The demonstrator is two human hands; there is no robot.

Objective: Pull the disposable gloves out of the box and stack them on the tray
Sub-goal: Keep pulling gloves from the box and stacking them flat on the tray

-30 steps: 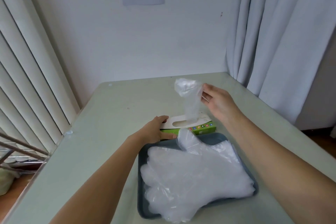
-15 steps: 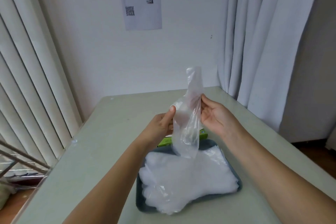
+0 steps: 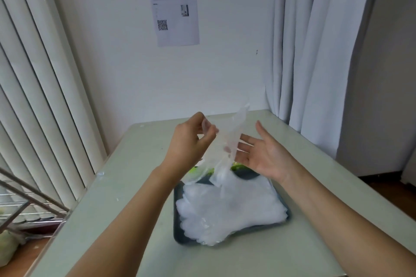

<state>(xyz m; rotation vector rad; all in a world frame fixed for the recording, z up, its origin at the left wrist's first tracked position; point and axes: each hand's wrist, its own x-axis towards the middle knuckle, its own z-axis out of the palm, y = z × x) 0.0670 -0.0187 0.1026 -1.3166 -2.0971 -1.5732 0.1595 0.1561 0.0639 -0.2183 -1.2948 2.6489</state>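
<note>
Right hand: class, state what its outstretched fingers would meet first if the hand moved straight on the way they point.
Probably the clear glove hanging from the left hand; depth is unclear, so they may already touch.

The held glove (image 3: 231, 141) is clear, almost colourless film; the stack of gloves (image 3: 229, 207) looks milky white on a dark slate-grey tray (image 3: 177, 229). A sliver of bright green box (image 3: 239, 167) shows behind. The bench (image 3: 126, 198) is pale grey-green, the curtain (image 3: 315, 51) whitish grey, the blinds (image 3: 45, 74) cream in vertical stripes, the wall sheet (image 3: 175, 7) white with a black QR pattern.
</note>
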